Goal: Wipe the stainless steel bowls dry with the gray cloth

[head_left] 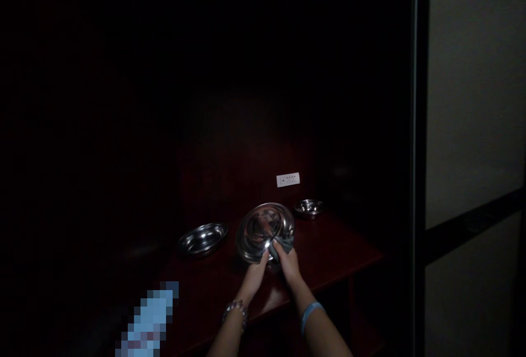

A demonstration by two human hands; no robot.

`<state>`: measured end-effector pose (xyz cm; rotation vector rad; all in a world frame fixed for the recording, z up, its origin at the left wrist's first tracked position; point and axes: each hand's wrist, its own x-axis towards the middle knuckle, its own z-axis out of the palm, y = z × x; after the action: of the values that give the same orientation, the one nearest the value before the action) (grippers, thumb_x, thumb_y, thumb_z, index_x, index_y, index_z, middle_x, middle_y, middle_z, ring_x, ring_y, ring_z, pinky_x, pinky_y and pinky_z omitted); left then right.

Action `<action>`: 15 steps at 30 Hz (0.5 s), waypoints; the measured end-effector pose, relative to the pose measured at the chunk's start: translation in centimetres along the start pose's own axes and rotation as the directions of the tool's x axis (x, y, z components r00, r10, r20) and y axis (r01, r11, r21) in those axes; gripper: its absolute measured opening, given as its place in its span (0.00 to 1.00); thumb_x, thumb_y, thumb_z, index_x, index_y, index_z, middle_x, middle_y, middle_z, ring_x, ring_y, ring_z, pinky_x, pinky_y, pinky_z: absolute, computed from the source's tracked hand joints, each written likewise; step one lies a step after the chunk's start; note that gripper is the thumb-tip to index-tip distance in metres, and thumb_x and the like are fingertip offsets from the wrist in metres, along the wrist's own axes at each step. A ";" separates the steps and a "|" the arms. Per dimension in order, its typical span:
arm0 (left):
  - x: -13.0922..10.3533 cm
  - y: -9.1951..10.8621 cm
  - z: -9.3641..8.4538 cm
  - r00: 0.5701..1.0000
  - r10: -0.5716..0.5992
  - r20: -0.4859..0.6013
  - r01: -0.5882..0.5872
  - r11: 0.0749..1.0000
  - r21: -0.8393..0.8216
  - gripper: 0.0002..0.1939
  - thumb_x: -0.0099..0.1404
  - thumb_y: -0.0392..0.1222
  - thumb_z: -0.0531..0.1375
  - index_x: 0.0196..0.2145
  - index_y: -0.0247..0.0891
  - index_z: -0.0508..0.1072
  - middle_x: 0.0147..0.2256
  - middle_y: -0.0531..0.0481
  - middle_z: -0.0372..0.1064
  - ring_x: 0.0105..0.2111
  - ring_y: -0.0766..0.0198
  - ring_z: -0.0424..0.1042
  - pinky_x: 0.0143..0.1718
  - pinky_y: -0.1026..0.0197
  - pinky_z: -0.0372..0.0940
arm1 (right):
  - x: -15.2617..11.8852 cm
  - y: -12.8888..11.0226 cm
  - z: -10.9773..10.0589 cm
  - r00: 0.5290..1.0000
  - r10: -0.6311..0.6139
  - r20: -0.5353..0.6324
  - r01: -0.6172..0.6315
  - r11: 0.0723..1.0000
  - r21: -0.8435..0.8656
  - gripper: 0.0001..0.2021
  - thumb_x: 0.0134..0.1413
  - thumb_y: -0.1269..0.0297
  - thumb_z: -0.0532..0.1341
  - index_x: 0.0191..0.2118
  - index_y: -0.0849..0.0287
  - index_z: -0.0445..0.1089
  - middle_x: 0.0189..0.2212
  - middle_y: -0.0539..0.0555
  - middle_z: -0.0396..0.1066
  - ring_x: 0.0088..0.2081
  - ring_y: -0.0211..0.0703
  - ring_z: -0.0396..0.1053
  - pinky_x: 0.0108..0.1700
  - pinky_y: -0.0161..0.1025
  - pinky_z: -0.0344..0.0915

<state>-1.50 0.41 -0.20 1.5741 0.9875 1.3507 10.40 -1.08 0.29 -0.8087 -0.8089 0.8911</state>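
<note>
Three round, shiny metal vessels are before me, one held and two set on a dark red shelf (341, 250). The one I hold, a wide-rimmed metal dish (263, 226), is in the middle, tilted with its far edge raised; I cannot tell whether its inside or its underside faces me, nor whether its lower edge touches the shelf. My left grip (255, 276) is closed on the near rim, thumb on top. My right grip (289, 265) is closed around a crumpled grey cloth (287, 244), pressing it against the rim just beside my left thumb. Between them, my hands and the cloth hide part of that rim.

To the left, apart from the held dish, a shallow metal dish (203, 239) sits with its hollow upward, streaked with reflections. Farther back on the right, a small metal bowl (309, 209) also faces up; the bright spots inside look like reflections.

Above the held dish, a white socket panel (288, 180) is fixed to the reddish back wall (238, 170). A pale panel (472, 88) crossed by a dark bar (472, 225) stands at far right. I have a bracelet (236, 311) on my left wrist, a light blue band (311, 314) on my right. A pixelated blue patch (150, 318) at lower left is unreadable.
</note>
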 end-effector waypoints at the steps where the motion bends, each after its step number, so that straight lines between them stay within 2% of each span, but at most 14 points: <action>1: -0.1 0.2 0.0 1.000 -0.008 -0.011 0.008 1.000 -0.003 0.30 0.62 0.54 0.61 0.55 0.31 0.72 0.61 0.38 0.66 0.64 0.50 0.61 0.68 0.50 0.48 | 0.0 -0.1 0.0 0.999 -0.012 -0.032 0.012 1.000 -0.002 0.25 0.38 0.46 0.71 0.39 0.60 0.80 0.37 0.56 0.81 0.43 0.56 0.78 0.45 0.45 0.73; 5: -0.5 1.7 -0.1 0.994 -0.036 -0.105 0.034 0.999 -0.022 0.24 0.61 0.50 0.63 0.50 0.33 0.75 0.55 0.39 0.73 0.60 0.51 0.67 0.66 0.51 0.54 | -0.2 -0.9 -0.2 0.991 -0.027 -0.130 0.024 1.000 -0.020 0.27 0.40 0.45 0.70 0.40 0.63 0.80 0.39 0.59 0.81 0.44 0.57 0.78 0.47 0.45 0.71; 8: -1.0 2.9 -0.4 0.981 0.064 -0.181 -0.068 0.998 -0.014 0.22 0.62 0.52 0.61 0.46 0.34 0.77 0.49 0.40 0.77 0.57 0.52 0.70 0.62 0.52 0.59 | -0.5 -1.3 -0.1 0.982 -0.043 -0.186 0.040 0.999 -0.023 0.27 0.41 0.45 0.70 0.39 0.65 0.80 0.40 0.62 0.81 0.44 0.56 0.78 0.46 0.44 0.71; 10: -1.3 3.2 -0.7 0.967 0.103 -0.234 -0.099 0.995 0.028 0.22 0.63 0.56 0.59 0.40 0.33 0.79 0.42 0.40 0.80 0.51 0.51 0.74 0.56 0.53 0.65 | -0.6 -1.5 -0.1 0.976 -0.058 -0.210 0.056 0.998 -0.015 0.27 0.41 0.45 0.70 0.39 0.66 0.80 0.40 0.63 0.80 0.43 0.56 0.78 0.45 0.43 0.71; 13: -1.7 3.2 -1.2 0.942 0.058 -0.330 -0.021 0.993 0.114 0.28 0.63 0.63 0.56 0.26 0.32 0.76 0.26 0.42 0.77 0.38 0.50 0.77 0.42 0.56 0.70 | -0.8 -1.6 0.0 0.970 -0.080 -0.228 0.073 0.997 -0.041 0.27 0.41 0.45 0.70 0.38 0.67 0.80 0.39 0.64 0.80 0.42 0.56 0.78 0.44 0.43 0.70; 15: -1.7 2.9 -1.3 0.926 0.043 -0.376 0.012 0.990 0.143 0.31 0.63 0.65 0.55 0.23 0.32 0.75 0.22 0.42 0.75 0.36 0.49 0.77 0.37 0.57 0.70 | -0.8 -1.6 -0.1 0.973 -0.085 -0.213 0.069 0.994 -0.082 0.27 0.41 0.45 0.70 0.37 0.66 0.80 0.38 0.64 0.80 0.42 0.56 0.78 0.45 0.43 0.70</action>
<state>-2.86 -2.13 2.05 1.4530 1.3326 1.6668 10.71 -2.46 1.38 -0.9161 -0.6797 0.6933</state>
